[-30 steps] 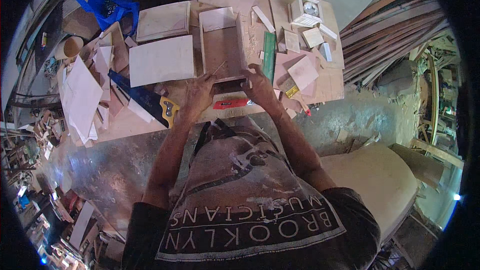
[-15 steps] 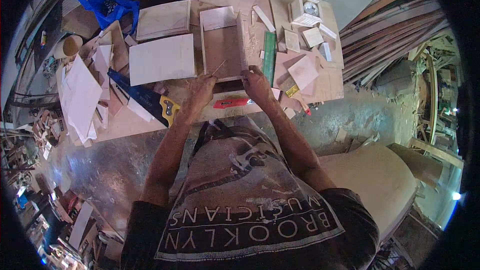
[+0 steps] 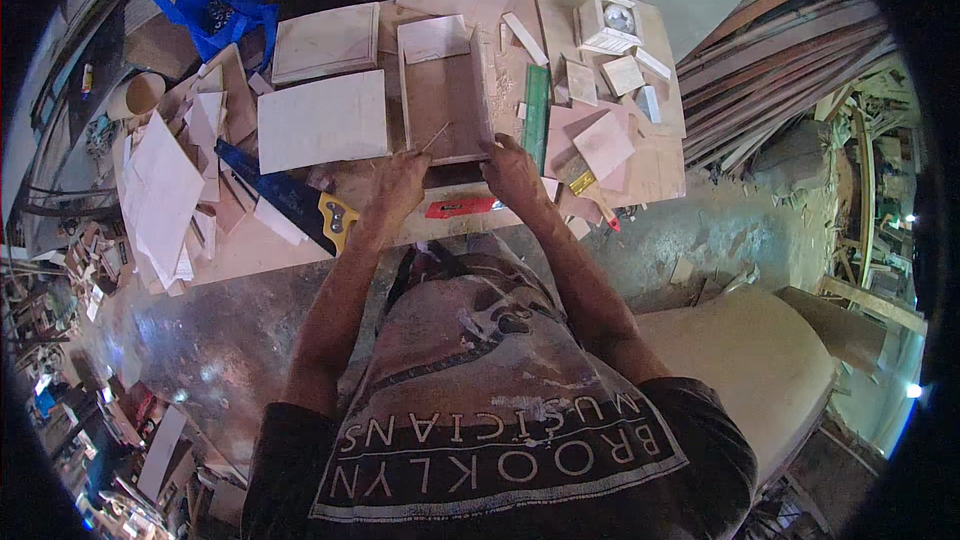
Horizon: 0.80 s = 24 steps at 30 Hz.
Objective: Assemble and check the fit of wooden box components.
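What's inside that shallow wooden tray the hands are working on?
The wooden tray shows a bare brown floor, with a pale square board lying across its far end. The left hand holds a thin stick over the near edge; the right hand covers the near right corner.

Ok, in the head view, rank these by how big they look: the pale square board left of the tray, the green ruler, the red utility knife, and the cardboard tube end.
1. Pale square board
2. Green ruler
3. Red utility knife
4. Cardboard tube end, though it sits near the rim where the fisheye shrinks things, so its place against the knife is unsure.
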Available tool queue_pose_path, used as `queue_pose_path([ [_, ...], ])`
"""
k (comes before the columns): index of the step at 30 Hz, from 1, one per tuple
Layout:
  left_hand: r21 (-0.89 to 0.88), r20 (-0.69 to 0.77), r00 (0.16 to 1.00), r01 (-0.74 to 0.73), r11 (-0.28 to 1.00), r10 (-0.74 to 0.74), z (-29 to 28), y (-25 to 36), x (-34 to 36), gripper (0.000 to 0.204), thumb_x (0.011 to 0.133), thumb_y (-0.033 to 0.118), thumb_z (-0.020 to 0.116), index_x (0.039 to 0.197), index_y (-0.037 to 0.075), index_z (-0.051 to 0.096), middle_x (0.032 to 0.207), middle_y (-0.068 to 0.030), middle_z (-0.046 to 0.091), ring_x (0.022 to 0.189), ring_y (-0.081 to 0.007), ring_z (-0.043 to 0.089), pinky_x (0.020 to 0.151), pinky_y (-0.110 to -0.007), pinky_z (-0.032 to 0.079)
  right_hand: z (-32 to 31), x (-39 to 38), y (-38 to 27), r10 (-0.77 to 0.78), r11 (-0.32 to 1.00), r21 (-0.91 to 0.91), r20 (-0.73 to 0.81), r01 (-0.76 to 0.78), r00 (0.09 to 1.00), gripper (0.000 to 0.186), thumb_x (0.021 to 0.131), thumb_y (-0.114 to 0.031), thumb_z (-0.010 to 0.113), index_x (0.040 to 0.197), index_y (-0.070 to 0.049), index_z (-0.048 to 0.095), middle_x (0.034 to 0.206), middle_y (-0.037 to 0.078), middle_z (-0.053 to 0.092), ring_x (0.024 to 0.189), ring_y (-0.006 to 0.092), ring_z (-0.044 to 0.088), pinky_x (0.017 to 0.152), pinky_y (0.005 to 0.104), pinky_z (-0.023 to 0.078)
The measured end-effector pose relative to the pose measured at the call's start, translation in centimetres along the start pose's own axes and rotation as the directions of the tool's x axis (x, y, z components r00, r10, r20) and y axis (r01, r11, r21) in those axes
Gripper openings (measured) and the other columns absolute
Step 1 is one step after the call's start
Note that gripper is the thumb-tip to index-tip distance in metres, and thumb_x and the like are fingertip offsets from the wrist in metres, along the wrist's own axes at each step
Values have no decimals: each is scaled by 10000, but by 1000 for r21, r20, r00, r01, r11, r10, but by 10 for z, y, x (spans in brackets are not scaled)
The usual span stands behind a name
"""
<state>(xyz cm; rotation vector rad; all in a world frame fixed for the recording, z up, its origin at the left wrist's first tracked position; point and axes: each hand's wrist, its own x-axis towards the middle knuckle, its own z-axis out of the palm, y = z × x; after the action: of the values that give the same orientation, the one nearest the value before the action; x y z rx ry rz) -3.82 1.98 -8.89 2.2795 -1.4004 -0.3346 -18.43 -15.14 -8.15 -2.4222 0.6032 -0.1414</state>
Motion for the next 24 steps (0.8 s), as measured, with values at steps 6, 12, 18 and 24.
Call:
queue_pose_path([
  [6,65,192,974,113,991,-123,-11,3,0,396,748,-31,555,1127,52,635,1170,-162,624,1064,-355,606,895,-444,497,-11,-5,-3,-14,957,285,-145,56,989,410,840,-74,588,1242,-7,541,1154,221,608,986,333,639,880,395,513],
  [12,-7,123,985,122,993,-120,-9,7,3,330,850,66,547,1171,94,619,1185,-152,620,1046,-343,618,862,-468,520,27,-13,64,308,579,786,38,-218,951,217,907,-49,522,1115,-11,570,1039,110,627,943,170,591,835,304,478],
  [18,17,119,989,80,997,-82,-9,6,5,308,867,117,573,1170,90,615,1135,-157,632,1001,-355,629,855,-453,531,56,-8,68,283,676,704,26,-218,959,209,918,-136,538,1085,-16,576,1022,76,620,951,170,569,873,317,452],
  [24,16,156,982,101,995,-103,-14,11,7,257,849,82,563,1095,37,622,1022,-198,642,954,-379,629,805,-476,528,56,-7,64,390,536,805,30,-254,920,229,925,-132,542,1110,2,557,997,107,633,937,191,591,850,315,460],
])
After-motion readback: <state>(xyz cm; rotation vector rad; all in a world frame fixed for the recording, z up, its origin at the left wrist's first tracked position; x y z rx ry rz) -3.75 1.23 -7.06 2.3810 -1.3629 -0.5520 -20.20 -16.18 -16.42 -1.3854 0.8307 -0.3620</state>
